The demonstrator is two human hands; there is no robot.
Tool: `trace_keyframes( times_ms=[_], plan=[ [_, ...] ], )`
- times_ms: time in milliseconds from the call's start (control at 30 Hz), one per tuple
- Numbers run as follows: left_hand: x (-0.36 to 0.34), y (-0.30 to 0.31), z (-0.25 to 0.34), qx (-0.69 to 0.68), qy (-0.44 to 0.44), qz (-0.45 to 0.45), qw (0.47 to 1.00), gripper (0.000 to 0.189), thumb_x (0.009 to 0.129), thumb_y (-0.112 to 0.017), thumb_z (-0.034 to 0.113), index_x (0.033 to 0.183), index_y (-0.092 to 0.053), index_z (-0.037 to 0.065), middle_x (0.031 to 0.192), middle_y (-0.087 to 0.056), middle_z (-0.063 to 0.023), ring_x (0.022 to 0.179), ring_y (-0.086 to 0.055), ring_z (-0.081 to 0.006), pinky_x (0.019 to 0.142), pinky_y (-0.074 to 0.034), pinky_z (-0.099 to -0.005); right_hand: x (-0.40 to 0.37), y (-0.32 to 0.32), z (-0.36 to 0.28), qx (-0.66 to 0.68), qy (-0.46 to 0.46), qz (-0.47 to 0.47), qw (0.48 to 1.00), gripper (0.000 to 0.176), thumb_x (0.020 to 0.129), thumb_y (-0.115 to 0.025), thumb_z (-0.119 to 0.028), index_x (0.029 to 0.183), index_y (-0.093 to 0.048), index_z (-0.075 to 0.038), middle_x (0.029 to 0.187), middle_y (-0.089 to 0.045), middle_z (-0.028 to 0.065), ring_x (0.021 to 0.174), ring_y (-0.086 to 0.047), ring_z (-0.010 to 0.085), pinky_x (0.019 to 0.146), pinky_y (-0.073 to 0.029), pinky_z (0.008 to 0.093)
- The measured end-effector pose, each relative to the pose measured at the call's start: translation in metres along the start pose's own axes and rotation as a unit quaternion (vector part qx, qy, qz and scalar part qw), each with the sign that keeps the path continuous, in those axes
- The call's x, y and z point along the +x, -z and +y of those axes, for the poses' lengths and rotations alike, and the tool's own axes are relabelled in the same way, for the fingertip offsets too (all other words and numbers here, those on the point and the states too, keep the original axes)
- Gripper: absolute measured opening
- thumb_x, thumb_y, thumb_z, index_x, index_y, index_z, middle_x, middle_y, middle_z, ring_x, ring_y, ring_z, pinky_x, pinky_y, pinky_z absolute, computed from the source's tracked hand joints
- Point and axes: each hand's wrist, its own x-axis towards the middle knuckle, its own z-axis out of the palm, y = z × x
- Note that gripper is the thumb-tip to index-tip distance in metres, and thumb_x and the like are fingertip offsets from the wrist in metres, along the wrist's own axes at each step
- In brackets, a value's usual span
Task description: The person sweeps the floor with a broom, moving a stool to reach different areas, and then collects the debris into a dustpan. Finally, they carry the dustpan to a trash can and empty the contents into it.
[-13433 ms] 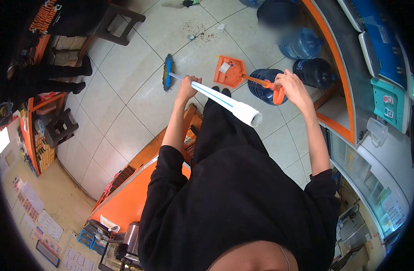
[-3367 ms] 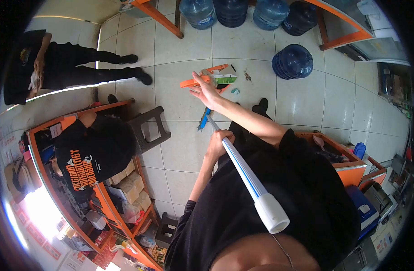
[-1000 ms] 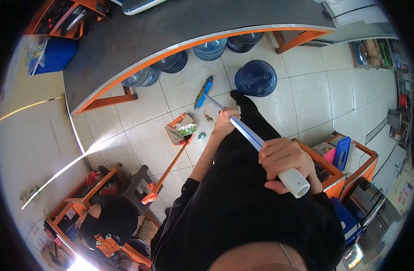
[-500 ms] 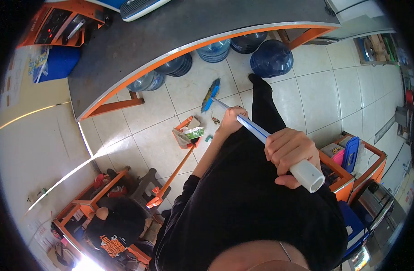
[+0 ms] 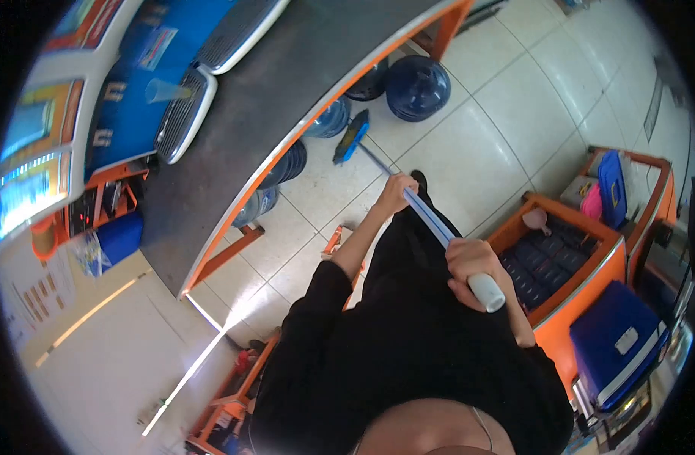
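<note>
I hold a broom with a white-and-blue handle (image 5: 429, 215) in both hands. My left hand (image 5: 394, 194) is closed round the handle lower down, and my right hand (image 5: 471, 267) grips it close to its open white top end. The handle slants away from me to the blue broom head (image 5: 352, 139), whose dark bristles lie on the tiled floor beside the water bottles (image 5: 329, 118) at the table's edge. Partly hidden behind my left forearm is an orange dustpan (image 5: 334, 241) with something in it.
A dark-topped table (image 5: 241, 114) with an orange frame stands ahead-left, large water bottles under it. A dark blue bottle (image 5: 417, 88) sits on the floor by its leg. On my right is an orange cabinet (image 5: 567, 296) bearing a blue case (image 5: 617, 345).
My view and body have turned, bringing the table and right-hand cabinet closer. The broom head is now nearer the bottles. The dustpan has become mostly covered by my arm.
</note>
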Motion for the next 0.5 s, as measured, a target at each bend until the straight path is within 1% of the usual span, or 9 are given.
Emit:
trace_keyframes(
  times_ms=[33, 67, 133, 200, 233, 333, 367, 433, 500],
  plan=[
    [0.006, -0.015, -0.002, -0.013, -0.006, 0.001, 1.000, 0.012, 0.059, -0.058, 0.013, 0.053, -0.049, 0.007, 0.056, -0.052, -0.0089, 0.058, -0.051, -0.0293, 0.055, -0.039, -0.0369, -0.007, 0.008, -0.002, 0.002, -0.004, 0.016, 1.000, 0.025, 0.062, -0.053, 0.002, 0.049, -0.033, -0.006, 0.047, -0.032, 0.0083, 0.043, -0.037, 0.0278, 0.047, -0.029, 0.0351],
    [0.011, -0.030, -0.002, -0.013, -0.033, -0.041, 0.999, 0.011, 0.059, -0.058, 0.014, 0.054, -0.050, 0.008, 0.057, -0.053, -0.0097, 0.058, -0.052, -0.0302, 0.054, -0.040, -0.0380, -0.016, 0.021, -0.007, -0.003, 0.003, 0.044, 0.999, 0.025, 0.063, -0.053, 0.001, 0.049, -0.032, -0.006, 0.047, -0.032, 0.0083, 0.042, -0.036, 0.0276, 0.047, -0.029, 0.0352],
    [0.021, -0.051, 0.029, 0.006, -0.028, -0.162, 0.986, 0.010, 0.061, -0.059, 0.015, 0.056, -0.052, 0.008, 0.058, -0.055, -0.0100, 0.061, -0.055, -0.0302, 0.053, -0.042, -0.0397, -0.044, 0.034, -0.023, 0.011, -0.015, 0.109, 0.994, 0.025, 0.064, -0.053, -0.002, 0.048, -0.033, -0.007, 0.045, -0.035, 0.0082, 0.041, -0.039, 0.0265, 0.048, -0.030, 0.0343],
    [0.019, -0.076, 0.053, -0.017, -0.002, -0.231, 0.973, 0.011, 0.063, -0.060, 0.017, 0.058, -0.053, 0.009, 0.059, -0.056, -0.0101, 0.063, -0.057, -0.0300, 0.054, -0.045, -0.0410, -0.056, 0.031, -0.046, -0.011, -0.011, 0.180, 0.983, 0.024, 0.065, -0.052, -0.003, 0.048, -0.035, -0.006, 0.044, -0.037, 0.0067, 0.038, -0.041, 0.0250, 0.046, -0.032, 0.0321],
    [0.024, -0.077, 0.072, -0.013, -0.008, -0.267, 0.963, 0.011, 0.063, -0.061, 0.018, 0.059, -0.055, 0.010, 0.060, -0.056, -0.0100, 0.065, -0.058, -0.0301, 0.057, -0.047, -0.0409, -0.061, 0.033, -0.060, -0.008, -0.012, 0.193, 0.981, 0.024, 0.065, -0.052, -0.003, 0.048, -0.035, -0.006, 0.044, -0.037, 0.0067, 0.038, -0.041, 0.0250, 0.046, -0.032, 0.0321],
    [0.032, -0.083, 0.111, -0.042, -0.073, -0.267, 0.960, 0.012, 0.064, -0.059, 0.015, 0.059, -0.050, 0.008, 0.055, -0.052, -0.0103, 0.059, -0.055, -0.0323, 0.052, -0.042, -0.0403, -0.078, 0.033, -0.090, 0.007, 0.023, 0.236, 0.971, 0.025, 0.066, -0.051, -0.002, 0.047, -0.035, -0.006, 0.042, -0.037, 0.0050, 0.036, -0.040, 0.0226, 0.042, -0.031, 0.0302],
    [0.036, -0.083, 0.118, -0.047, -0.083, -0.287, 0.953, 0.012, 0.064, -0.059, 0.015, 0.059, -0.050, 0.008, 0.055, -0.052, -0.0103, 0.059, -0.055, -0.0323, 0.052, -0.042, -0.0403, -0.086, 0.028, -0.098, 0.009, 0.038, 0.262, 0.964, 0.026, 0.067, -0.051, -0.002, 0.047, -0.035, -0.006, 0.041, -0.036, 0.0045, 0.033, -0.037, 0.0213, 0.040, -0.030, 0.0301],
    [0.043, -0.082, 0.124, -0.042, -0.155, -0.313, 0.936, 0.011, 0.062, -0.060, 0.015, 0.058, -0.052, 0.008, 0.055, -0.053, -0.0109, 0.059, -0.057, -0.0312, 0.053, -0.044, -0.0402, -0.090, 0.012, -0.112, 0.001, 0.054, 0.303, 0.951, 0.026, 0.065, -0.051, -0.001, 0.045, -0.034, -0.006, 0.039, -0.034, 0.0042, 0.030, -0.031, 0.0187, 0.036, -0.027, 0.0300],
    [0.052, -0.082, 0.117, -0.029, -0.177, -0.368, 0.912, 0.012, 0.061, -0.060, 0.015, 0.057, -0.052, 0.008, 0.055, -0.054, -0.0116, 0.059, -0.057, -0.0306, 0.054, -0.044, -0.0400, -0.088, -0.015, -0.111, -0.031, 0.068, 0.371, 0.926, 0.026, 0.065, -0.051, -0.001, 0.045, -0.034, -0.006, 0.039, -0.034, 0.0040, 0.030, -0.031, 0.0188, 0.036, -0.027, 0.0301]
  ],
)
